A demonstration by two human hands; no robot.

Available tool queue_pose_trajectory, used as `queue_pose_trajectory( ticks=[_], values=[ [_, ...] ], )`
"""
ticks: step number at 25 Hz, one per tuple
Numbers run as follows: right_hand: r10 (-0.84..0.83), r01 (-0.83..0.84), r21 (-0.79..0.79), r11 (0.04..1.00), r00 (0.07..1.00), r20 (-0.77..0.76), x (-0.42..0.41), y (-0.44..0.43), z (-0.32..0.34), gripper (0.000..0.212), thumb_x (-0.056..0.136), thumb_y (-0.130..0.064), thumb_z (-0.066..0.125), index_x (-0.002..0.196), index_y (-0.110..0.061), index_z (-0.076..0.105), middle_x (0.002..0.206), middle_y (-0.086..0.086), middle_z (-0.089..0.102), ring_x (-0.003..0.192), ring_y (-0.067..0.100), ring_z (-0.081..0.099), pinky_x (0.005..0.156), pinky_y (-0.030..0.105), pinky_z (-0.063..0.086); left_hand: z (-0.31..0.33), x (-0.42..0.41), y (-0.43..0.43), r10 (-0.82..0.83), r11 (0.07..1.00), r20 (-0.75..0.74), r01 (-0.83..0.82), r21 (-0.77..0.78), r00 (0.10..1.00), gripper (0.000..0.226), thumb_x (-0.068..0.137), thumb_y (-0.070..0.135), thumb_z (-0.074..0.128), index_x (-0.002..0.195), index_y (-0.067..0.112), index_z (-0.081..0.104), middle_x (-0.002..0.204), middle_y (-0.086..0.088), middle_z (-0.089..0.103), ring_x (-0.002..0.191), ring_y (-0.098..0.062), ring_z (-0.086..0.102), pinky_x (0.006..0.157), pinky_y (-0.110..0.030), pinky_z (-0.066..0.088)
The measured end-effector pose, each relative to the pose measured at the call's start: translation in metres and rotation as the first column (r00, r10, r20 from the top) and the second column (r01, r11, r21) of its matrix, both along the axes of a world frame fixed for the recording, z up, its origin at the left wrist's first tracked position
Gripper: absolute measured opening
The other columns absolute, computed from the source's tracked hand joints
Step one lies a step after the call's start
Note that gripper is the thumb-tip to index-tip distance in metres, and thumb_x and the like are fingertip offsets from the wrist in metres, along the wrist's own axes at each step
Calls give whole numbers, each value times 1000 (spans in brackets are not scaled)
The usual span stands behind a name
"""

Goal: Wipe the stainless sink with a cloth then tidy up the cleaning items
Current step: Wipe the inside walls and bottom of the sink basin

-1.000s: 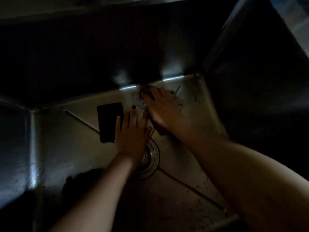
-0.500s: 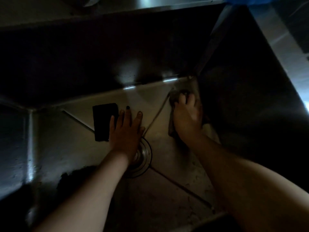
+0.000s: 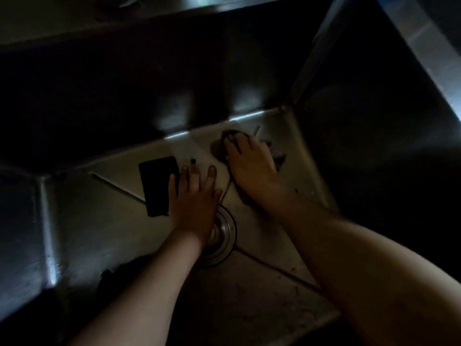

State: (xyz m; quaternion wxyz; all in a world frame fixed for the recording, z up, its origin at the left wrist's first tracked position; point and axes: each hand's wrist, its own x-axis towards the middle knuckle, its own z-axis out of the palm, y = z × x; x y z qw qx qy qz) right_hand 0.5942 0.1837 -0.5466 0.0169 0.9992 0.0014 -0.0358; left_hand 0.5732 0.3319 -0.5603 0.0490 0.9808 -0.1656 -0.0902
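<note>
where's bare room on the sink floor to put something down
Free: sink floor left of the dark pad, and between the forearms below the drain. Crowded: far right corner, right hand on cloth; left hand against the pad.

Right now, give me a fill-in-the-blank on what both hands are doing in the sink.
The right hand presses the ____ onto the sink floor.
The left hand lies flat, its wrist over the ____.
The black pad lies on the ____ side of the left hand.
Missing: cloth; drain; left.
</note>
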Motion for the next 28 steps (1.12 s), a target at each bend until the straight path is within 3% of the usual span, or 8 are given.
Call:
queue_pose_trajectory(
  ticks=[5, 8, 11, 14, 17, 21, 25, 28],
  values=[
    [160, -162, -47, 986, 986, -44, 26, -7, 11, 47, 92, -16, 25, 135, -3, 38, 133, 19, 44, 115, 37, 43, 92, 44, 36, -3, -1, 0, -6, 1000, 27, 6, -8, 1000, 53, 94, 43, 35, 144, 30, 21, 153, -13, 17, 141, -29, 13, 111, -42, -4],
    [260, -259, -39, 965, 965, 39, 13, 4, 22, 56, 86, -18, 16, 129, 0, 47, 126, 21, 52, 111, 37, 51, 92, 43, 41, -4, -1, 0, -6, 1000, 4, 6, 4, 1000, 54, 95, 45, 30, 145, 31, 15, 155, -12, 12, 142, -28, 7, 110, -42, -7],
    [143, -160, 51, 986, 959, 244, 38, 13, 31, 42, 84, -14, 37, 117, 0, 59, 112, 23, 61, 94, 38, 60, 79, 41, 50, -3, -1, 1, -10, 1000, 6, 10, 8, 1000, 55, 95, 45, 29, 145, 31, 13, 155, -11, 8, 143, -27, 5, 112, -42, -5],
    [102, -108, 97, 989, 993, 58, 54, 16, 19, 42, 94, -22, 38, 133, -6, 42, 135, 20, 42, 114, 36, 44, 91, 41, 35, -2, -1, 1, -11, 1000, 10, 11, 23, 1000, 55, 95, 45, 28, 145, 31, 12, 155, -11, 8, 143, -27, 6, 113, -43, -4],
    [-26, 10, 223, 975, 997, 68, 41, 13, 0, 49, 93, -36, 43, 138, -15, 39, 143, 10, 37, 120, 32, 39, 96, 40, 31, -4, 1, 2, -7, 1000, -9, 7, 25, 1000, 54, 95, 46, 27, 145, 32, 11, 155, -10, 8, 143, -26, 5, 113, -43, -5],
    [-233, 213, 219, 952, 970, 66, 35, -4, -7, 53, 90, -44, 44, 137, -21, 38, 140, 8, 40, 121, 31, 40, 95, 42, 33, -2, 0, 3, -10, 1000, -10, 10, 6, 1000, 54, 95, 45, 30, 145, 32, 14, 155, -11, 12, 142, -27, 7, 113, -43, -3],
    [-482, 474, 153, 867, 876, 19, 8, -43, -9, 51, 91, -40, 44, 137, -18, 39, 137, 15, 40, 118, 36, 38, 96, 43, 33, -1, 0, 2, 10, 1000, -20, -10, -16, 1000, 54, 95, 45, 31, 144, 32, 16, 155, -10, 9, 142, -27, 8, 113, -42, -5],
    [-485, 469, 158, 869, 870, 87, -32, -43, -4, 45, 86, -33, 54, 124, -9, 53, 119, 24, 51, 103, 42, 48, 85, 46, 41, -1, -1, 0, 6, 1000, -20, -6, 5, 1000, 53, 95, 45, 28, 145, 33, 13, 156, -9, 6, 142, -26, 5, 112, -42, -7]
  ],
)
